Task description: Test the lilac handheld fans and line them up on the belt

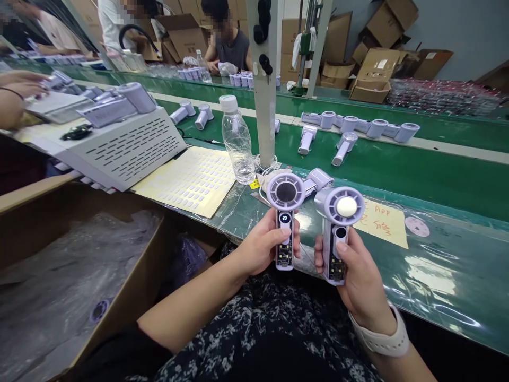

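My left hand [260, 241] is wrapped round a lilac handheld fan [285, 199], its thumb on the white button strip. That fan's small display is lit and reads 20, its hub is dark, and bare circuit board shows in the handle. A second lilac handheld fan [332, 215] is in my right hand [361, 270], thumb on its button strip. This one has a white round hub, and its display is dark. Both fans are held upright, side by side and apart, over the near table edge. Another lilac fan [318, 180] lies on the table just behind them.
A clear plastic bottle [237, 140] stands beside a metal post [265, 79]. Left are a sheet of white stickers [199, 180], a slotted metal box [119, 143] and a carton [131, 286]. Fans lie along the green conveyor [449, 154]. A handwritten note [384, 223] lies right. People work opposite.
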Motion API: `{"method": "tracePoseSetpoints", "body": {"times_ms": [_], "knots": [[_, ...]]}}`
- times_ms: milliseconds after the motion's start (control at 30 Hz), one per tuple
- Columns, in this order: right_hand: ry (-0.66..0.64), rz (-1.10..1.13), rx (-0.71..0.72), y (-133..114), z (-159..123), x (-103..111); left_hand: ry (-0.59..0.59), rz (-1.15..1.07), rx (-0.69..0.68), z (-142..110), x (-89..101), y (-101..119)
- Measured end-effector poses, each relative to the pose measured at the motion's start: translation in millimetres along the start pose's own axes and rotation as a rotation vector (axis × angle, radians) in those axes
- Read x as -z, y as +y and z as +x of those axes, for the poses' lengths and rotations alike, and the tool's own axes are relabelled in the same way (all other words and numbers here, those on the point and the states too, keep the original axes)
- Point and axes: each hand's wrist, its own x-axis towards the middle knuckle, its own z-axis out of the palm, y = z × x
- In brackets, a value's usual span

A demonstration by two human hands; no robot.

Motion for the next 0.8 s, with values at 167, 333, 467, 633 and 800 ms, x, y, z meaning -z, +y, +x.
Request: {"method": "tracePoseSetpoints", "body": {"times_ms": [167,333,467,633,800], "knots": [[-0.051,-0.019,-0.004,-1,-4,-2,-0.052,0.046,0.001,0,2.1,0],[-0.002,-0.073,0.019,-6,1,-7,-0.022,0.115,-0.016,2,2.0,0],[-0.037,-0.031,-0.012,-5,3,-5,-0.056,0.124,-0.001,3,0.1,1],[-0.034,-0.006,-0.032,-6,0,-9,-0.034,0.098,0.003,3,-1.4,3],[0.008,0.012,-0.048,-7,-1,-13,-0.052,0.096,-0.002,2,-2.0,4]]}}
